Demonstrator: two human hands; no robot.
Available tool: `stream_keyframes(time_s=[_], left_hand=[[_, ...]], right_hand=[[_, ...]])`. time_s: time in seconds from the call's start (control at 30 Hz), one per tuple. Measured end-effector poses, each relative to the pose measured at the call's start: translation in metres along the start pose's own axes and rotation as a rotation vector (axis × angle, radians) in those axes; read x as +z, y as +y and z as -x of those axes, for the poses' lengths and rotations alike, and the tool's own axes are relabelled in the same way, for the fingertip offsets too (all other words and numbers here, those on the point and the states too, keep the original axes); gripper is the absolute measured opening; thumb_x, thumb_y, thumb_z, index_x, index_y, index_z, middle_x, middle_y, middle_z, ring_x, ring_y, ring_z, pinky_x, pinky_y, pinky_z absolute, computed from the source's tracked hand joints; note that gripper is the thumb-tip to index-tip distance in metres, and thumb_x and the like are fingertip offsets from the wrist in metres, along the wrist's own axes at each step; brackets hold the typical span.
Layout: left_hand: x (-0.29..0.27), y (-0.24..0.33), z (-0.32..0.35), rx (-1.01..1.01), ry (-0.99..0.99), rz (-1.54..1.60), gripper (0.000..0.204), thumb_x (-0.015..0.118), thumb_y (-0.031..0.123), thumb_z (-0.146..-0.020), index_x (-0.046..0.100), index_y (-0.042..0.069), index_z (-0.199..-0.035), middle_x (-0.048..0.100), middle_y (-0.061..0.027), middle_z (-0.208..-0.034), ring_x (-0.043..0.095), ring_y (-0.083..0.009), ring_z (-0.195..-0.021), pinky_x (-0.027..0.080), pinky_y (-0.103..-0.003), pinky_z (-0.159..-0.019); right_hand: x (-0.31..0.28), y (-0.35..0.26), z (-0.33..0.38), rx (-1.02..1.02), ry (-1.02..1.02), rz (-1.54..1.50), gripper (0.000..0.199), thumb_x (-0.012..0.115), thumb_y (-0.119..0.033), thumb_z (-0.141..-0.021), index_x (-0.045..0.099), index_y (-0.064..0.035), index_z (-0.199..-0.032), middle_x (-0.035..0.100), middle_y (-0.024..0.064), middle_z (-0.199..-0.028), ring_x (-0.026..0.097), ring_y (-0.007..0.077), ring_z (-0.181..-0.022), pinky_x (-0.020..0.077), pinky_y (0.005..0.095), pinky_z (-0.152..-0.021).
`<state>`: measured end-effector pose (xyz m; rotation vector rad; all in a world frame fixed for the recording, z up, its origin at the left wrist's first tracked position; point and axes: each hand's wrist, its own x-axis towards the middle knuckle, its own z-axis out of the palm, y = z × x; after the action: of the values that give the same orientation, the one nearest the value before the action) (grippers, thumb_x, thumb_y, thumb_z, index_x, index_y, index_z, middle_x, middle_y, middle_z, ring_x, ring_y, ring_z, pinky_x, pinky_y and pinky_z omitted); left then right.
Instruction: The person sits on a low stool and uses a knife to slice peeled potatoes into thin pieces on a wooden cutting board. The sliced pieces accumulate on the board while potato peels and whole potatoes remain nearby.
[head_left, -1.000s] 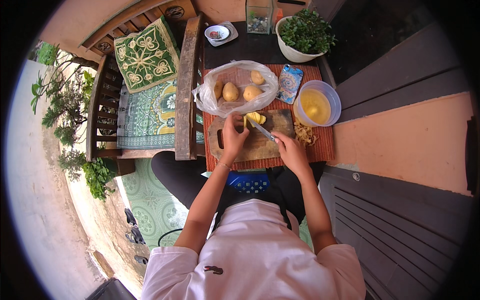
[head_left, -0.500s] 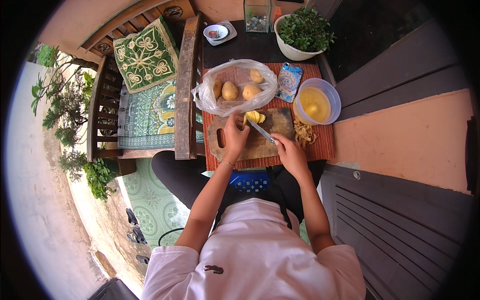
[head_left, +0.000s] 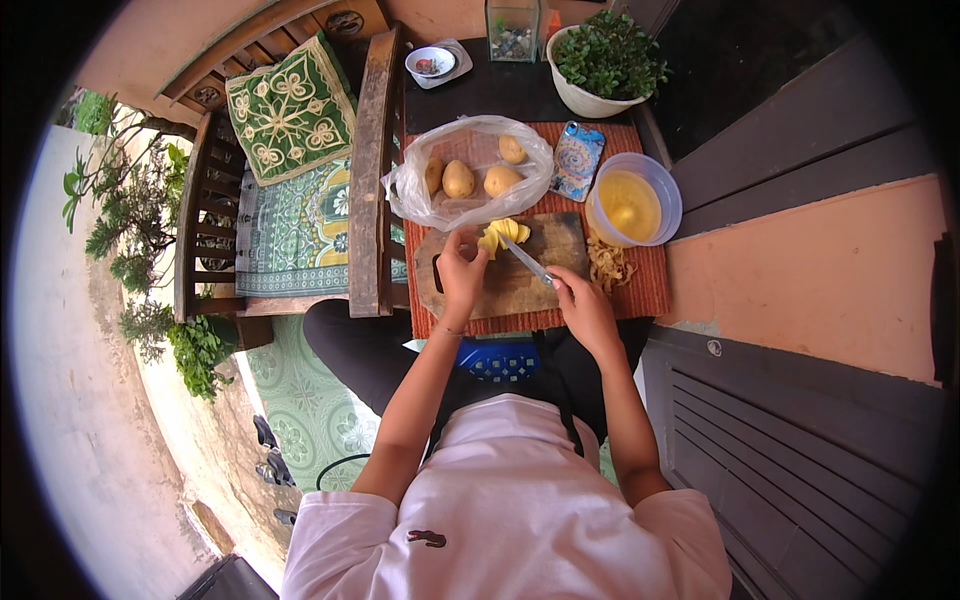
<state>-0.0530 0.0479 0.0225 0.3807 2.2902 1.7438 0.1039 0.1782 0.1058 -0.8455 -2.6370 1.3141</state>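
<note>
Yellow peeled potato slices (head_left: 512, 231) lie fanned at the top of a worn wooden cutting board (head_left: 500, 292). My left hand (head_left: 462, 272) is bent around their left end, with its fingertips pinching a slice there. A knife (head_left: 532, 264) is gripped by its handle in my right hand (head_left: 584, 302). Its blade points up and to the left, with the tip against the slices. Brown potato peelings (head_left: 608, 266) are heaped just right of the board.
Beyond the board sits an open clear plastic bag (head_left: 430, 209) with several unpeeled potatoes (head_left: 459, 180). To its right are a patterned phone (head_left: 578, 163) and a plastic tub (head_left: 671, 205) of yellowish liquid. A potted plant (head_left: 590, 100), glass tank (head_left: 512, 42) and small bowl (head_left: 430, 63) stand farther back.
My left fingers have shifted slightly left and down, and the slices near them are more spread. The knife has moved a little right and down at the handle.
</note>
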Motion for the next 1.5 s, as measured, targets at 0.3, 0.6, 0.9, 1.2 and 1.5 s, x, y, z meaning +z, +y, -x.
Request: stream_keyframes(time_s=[0.3, 0.6, 0.9, 1.2, 1.5], left_hand=[[-0.011, 0.017, 0.014, 0.261, -0.094, -0.234, 0.018, 0.068, 0.002, -0.073, 0.068, 0.003, -0.091, 0.068, -0.0089, -0.083, 0.064, -0.0241, -0.078, 0.047, -0.035, -0.073], [-0.013, 0.018, 0.026, 0.742, -0.214, -0.517, 0.018, 0.069, 0.005, -0.068, 0.067, 0.008, -0.086, 0.063, -0.002, -0.092, 0.058, -0.0209, -0.089, 0.04, -0.035, -0.075], [-0.015, 0.006, 0.044, 0.719, -0.191, -0.531, 0.019, 0.069, 0.006, -0.069, 0.068, 0.009, -0.088, 0.061, -0.0043, -0.102, 0.057, -0.0234, -0.099, 0.04, -0.038, -0.083], [-0.018, -0.006, 0.059, 0.582, -0.141, -0.521, 0.021, 0.071, 0.006, -0.068, 0.071, 0.01, -0.089, 0.059, -0.0059, -0.109, 0.055, -0.0253, -0.102, 0.036, -0.041, -0.088], [-0.015, -0.006, 0.059, 0.585, -0.135, -0.473, 0.019, 0.071, 0.008, -0.069, 0.069, 0.007, -0.088, 0.059, -0.0051, -0.105, 0.056, -0.0246, -0.1, 0.037, -0.038, -0.084]], right_hand=[[0.004, 0.019, 0.013, -0.009, -0.004, -0.015, 0.024, 0.051, -0.018, -0.094, 0.062, -0.01, -0.113, 0.067, 0.0179, -0.09, 0.063, 0.0378, -0.084, 0.0493, 0.0451, -0.071], [0.008, 0.021, 0.022, 0.012, -0.016, -0.019, 0.025, 0.053, -0.015, -0.094, 0.062, -0.0043, -0.114, 0.065, 0.0192, -0.084, 0.065, 0.0344, -0.077, 0.0481, 0.0378, -0.069], [0.01, 0.012, 0.028, 0.026, -0.048, 0.034, 0.027, 0.053, -0.015, -0.094, 0.059, -0.0048, -0.118, 0.065, 0.0201, -0.09, 0.063, 0.0379, -0.084, 0.0484, 0.0404, -0.073], [0.011, 0.009, 0.029, -0.02, -0.085, -0.046, 0.028, 0.053, -0.013, -0.093, 0.056, -0.0059, -0.12, 0.066, 0.0196, -0.101, 0.063, 0.0371, -0.092, 0.0493, 0.0428, -0.077], [0.023, -0.013, -0.006, -0.163, -0.065, -0.182, 0.035, 0.049, -0.009, -0.093, 0.05, -0.0044, -0.127, 0.062, 0.0224, -0.112, 0.06, 0.0385, -0.103, 0.0473, 0.0411, -0.085]])
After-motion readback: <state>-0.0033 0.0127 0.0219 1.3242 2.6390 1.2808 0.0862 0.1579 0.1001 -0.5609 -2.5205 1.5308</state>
